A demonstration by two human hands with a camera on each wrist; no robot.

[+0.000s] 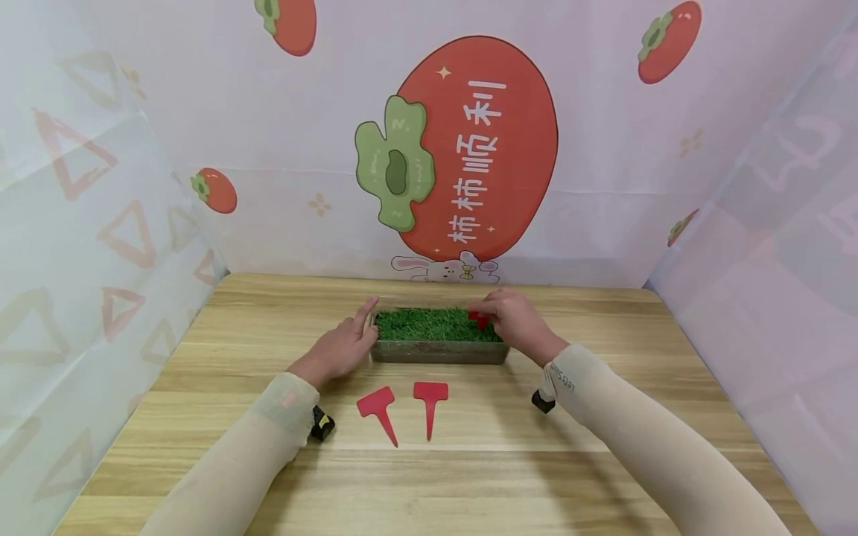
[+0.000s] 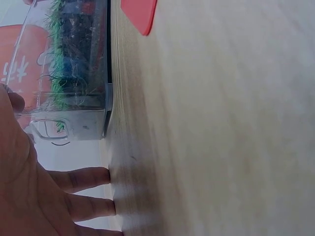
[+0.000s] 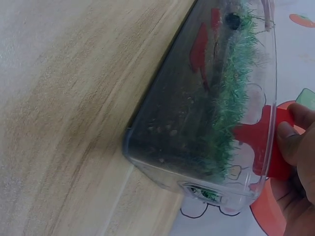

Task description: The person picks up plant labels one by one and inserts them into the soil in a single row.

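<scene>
A clear plastic box [image 1: 439,352] holds green artificial grass [image 1: 429,324] over a dark layer. At its right end my right hand [image 1: 519,320] pinches the head of a red T-shaped plant label [image 3: 266,140] between thumb and fingers. The label's stem goes down into the grass, and its tip is hidden. My left hand [image 1: 342,346] touches the box's left end with straight fingers; in the left wrist view the lower fingers [image 2: 88,206] spread toward the table. Two more red plant labels, one tilted [image 1: 378,406] and one nearly straight [image 1: 430,402], lie in front of the box.
The wooden table [image 1: 469,484] stands against a pale backdrop [image 1: 302,238] printed with persimmons, with patterned sheets at both sides. A black wrist device [image 1: 322,424] sits under the left cuff, another black device [image 1: 543,402] under the right.
</scene>
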